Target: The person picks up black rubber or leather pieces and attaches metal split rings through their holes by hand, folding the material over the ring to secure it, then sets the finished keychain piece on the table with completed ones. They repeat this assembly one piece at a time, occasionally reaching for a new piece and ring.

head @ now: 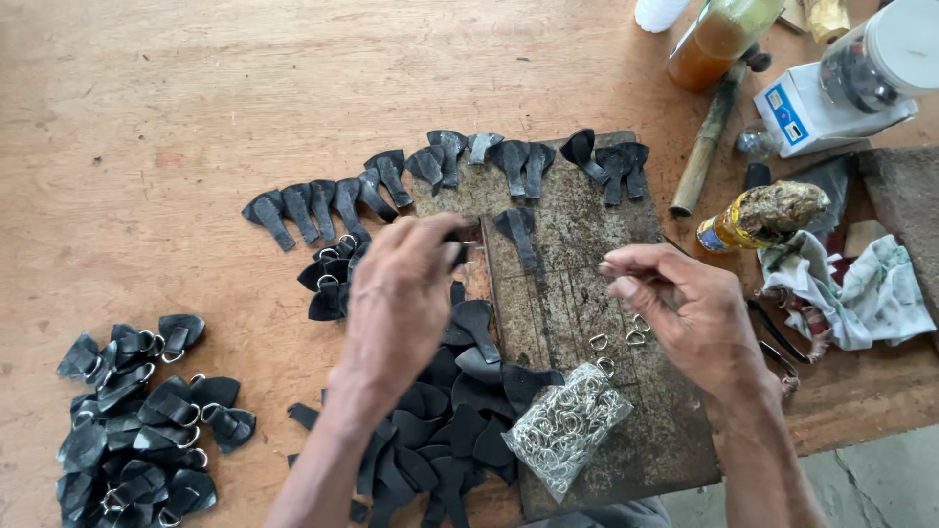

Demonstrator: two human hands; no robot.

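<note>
Left hand (401, 293): pinched a black leather tab (458, 246).
Right hand (685, 308): fingertips pinched narrow, contents unclear.
Below: bag of metal rings (565, 425) on the bench (147, 117).

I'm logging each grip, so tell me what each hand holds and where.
The left hand pinches a black leather piece at its narrow end. The right hand has its fingertips pressed together; whether a ring is between them cannot be told.

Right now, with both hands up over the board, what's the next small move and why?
Probably bring the right hand across to the left hand. The left pinches a black leather tab at its fingertips; the right fingers are pinched together, likely on a small ring, though I cannot see one. A gap separates them, and finished tabs with rings lie at left.
</note>
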